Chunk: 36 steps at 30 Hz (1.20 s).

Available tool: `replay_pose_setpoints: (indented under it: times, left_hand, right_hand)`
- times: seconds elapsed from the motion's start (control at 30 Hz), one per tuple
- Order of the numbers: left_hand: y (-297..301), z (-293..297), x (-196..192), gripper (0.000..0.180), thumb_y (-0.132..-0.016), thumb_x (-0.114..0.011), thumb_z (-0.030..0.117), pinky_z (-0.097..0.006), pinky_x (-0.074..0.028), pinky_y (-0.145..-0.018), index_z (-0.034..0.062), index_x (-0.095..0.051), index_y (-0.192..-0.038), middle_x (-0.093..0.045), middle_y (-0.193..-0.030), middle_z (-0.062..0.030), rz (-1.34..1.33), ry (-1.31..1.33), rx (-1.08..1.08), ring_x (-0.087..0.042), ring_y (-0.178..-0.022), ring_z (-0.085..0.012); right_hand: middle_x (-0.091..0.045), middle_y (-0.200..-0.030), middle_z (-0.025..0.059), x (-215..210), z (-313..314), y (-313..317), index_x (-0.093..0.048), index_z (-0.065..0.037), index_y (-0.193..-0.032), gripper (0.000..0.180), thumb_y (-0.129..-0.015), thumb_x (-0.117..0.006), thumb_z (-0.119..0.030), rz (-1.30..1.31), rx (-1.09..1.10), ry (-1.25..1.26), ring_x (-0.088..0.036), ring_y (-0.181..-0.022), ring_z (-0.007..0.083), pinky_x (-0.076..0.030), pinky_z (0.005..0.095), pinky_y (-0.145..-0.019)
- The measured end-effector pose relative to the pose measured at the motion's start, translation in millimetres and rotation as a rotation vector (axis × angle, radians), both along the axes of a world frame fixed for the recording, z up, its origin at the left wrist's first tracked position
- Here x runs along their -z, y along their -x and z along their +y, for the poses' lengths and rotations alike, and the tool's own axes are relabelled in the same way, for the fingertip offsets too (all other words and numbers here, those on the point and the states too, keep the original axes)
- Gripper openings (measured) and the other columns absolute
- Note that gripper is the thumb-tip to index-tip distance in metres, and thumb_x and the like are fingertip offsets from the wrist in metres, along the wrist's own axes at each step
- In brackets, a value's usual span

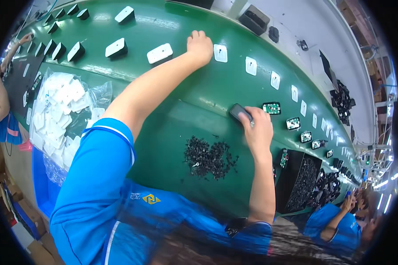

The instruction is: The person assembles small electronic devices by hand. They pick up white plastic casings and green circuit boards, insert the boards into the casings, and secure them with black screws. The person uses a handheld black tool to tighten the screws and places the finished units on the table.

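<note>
The rounded dark case [239, 111], in my head view, is pinched in my right hand [259, 126] over a glossy green bench [163, 137], strip lights [388, 203] far right. My left hand [200, 46] curls by a flat white plate [220, 53]; its grip I can't tell.

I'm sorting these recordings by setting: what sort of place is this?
Probably an electronics assembly line: a long green work surface, green circuit boards set out in a row, and co-workers in blue shirts beside it.
</note>
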<state>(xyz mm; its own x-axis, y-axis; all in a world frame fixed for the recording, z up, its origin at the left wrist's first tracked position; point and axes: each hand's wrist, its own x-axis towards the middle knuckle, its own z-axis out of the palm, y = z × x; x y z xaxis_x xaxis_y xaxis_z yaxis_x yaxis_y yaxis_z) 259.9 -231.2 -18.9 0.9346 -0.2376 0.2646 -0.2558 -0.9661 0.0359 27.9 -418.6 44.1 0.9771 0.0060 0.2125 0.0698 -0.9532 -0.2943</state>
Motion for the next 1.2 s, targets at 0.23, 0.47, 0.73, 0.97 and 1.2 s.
replay_pose_setpoints:
  times: [0.23, 0.47, 0.73, 0.97, 1.2]
  left_hand:
    - [64, 4, 8, 0.039, -0.072, -0.064, 0.003, -0.04, -0.045, -0.087, 0.0058, -0.058, -0.111, -0.057, -0.107, -0.0077, -0.02, 0.363, 0.644, -0.051, -0.099, -0.0299]
    - [86, 25, 1, 0.054, -0.074, -0.063, -0.001, -0.039, -0.039, -0.1, 0.0091, -0.051, -0.125, -0.054, -0.126, -0.0068, 0.009, 0.483, 0.889, -0.048, -0.118, -0.0263]
    - [92, 45, -4, 0.047, -0.083, -0.052, -0.004, -0.041, -0.035, -0.105, 0.0095, -0.05, -0.128, -0.046, -0.138, -0.0072, 0.113, 0.716, 0.863, -0.044, -0.126, -0.0272]
    - [95, 51, 4, 0.051, -0.083, -0.045, -0.008, -0.043, -0.031, -0.108, 0.0095, -0.049, -0.13, -0.044, -0.14, -0.0074, 0.175, 0.58, 0.876, -0.04, -0.13, -0.0249]
    - [97, 54, 9, 0.06, -0.073, -0.054, -0.007, -0.04, -0.031, -0.11, 0.008, -0.048, -0.131, -0.042, -0.141, -0.0064, 0.074, 0.34, 0.861, -0.04, -0.13, -0.0215]
  right_hand:
    - [-0.053, -0.116, 0.0153, -17, -2, 9, -0.055, -0.001, -0.12, 0.045, -0.077, -0.068, -0.008, 0.162, -0.142, -0.11, -0.05, -0.108, 0.0331, -0.043, 0.0395, -0.09]
    - [-0.056, -0.113, 0.0166, -10, 3, -25, -0.055, 0.0, -0.116, 0.039, -0.079, -0.064, -0.003, -0.01, -0.28, -0.152, -0.057, -0.1, 0.034, -0.047, 0.0385, -0.084]
    - [-0.062, -0.106, 0.016, 4, 16, -80, -0.058, -0.002, -0.115, 0.032, -0.084, -0.062, -0.011, -0.055, -0.376, -0.149, -0.06, -0.096, 0.033, -0.048, 0.0392, -0.083]
    - [-0.063, -0.105, 0.0151, 2, 19, -94, -0.06, -0.003, -0.113, 0.03, -0.085, -0.061, -0.014, 0.075, -0.391, -0.125, -0.06, -0.095, 0.032, -0.048, 0.0388, -0.081]
    - [-0.062, -0.102, 0.0141, 22, 25, -91, -0.059, -0.005, -0.114, 0.031, -0.085, -0.06, -0.015, 0.003, -0.41, -0.068, -0.06, -0.093, 0.0309, -0.049, 0.0391, -0.079]
